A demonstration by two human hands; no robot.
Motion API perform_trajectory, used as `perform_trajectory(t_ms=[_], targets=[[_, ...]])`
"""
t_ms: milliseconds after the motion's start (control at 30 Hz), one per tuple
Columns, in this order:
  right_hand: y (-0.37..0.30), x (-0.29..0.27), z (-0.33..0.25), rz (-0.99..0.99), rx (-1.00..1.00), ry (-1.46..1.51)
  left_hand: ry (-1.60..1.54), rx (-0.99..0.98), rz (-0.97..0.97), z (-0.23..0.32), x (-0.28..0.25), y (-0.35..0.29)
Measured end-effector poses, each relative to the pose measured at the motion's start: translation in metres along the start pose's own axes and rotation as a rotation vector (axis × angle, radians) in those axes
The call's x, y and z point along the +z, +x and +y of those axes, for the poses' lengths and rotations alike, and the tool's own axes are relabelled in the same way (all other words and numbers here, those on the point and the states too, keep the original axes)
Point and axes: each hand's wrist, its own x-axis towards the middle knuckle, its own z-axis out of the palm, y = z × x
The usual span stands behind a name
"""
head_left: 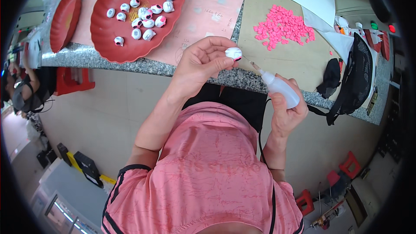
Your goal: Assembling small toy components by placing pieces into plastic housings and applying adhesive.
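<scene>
Between the thumb and fingers of my left hand (203, 60) is a small white figurine head (233, 53) with a pink and black patch low on its side. My right hand (289, 108) is wrapped round a translucent squeeze bottle (282, 90) with a thin needle tip. That tip points up and left, and its end is at or very near the figurine head; whether it touches, I cannot tell. Both hands are above the table's front edge. Several similar white heads (148, 34) lie in a red scalloped tray (102, 45) to the left.
A heap of small pink pieces (284, 26) lies on a tan sheet (260, 60) at the right. Beside it are a black mesh bag (356, 76) and a dark cloth item (331, 78). Another red tray (65, 19) stands far left. A person (28, 84) is beyond the table's left end.
</scene>
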Motion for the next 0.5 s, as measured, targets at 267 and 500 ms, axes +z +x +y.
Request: perform_trajectory(t_ms=[267,500], targets=[[0.0007,0.0012,-0.0001,-0.02,0.042,-0.042,0.037,0.031,-0.029,-0.0025,0.004,-0.001],[0.0011,0.0015,0.0004,-0.023,0.069,-0.069,0.041,0.018,-0.006,-0.0029,0.0054,-0.001]])
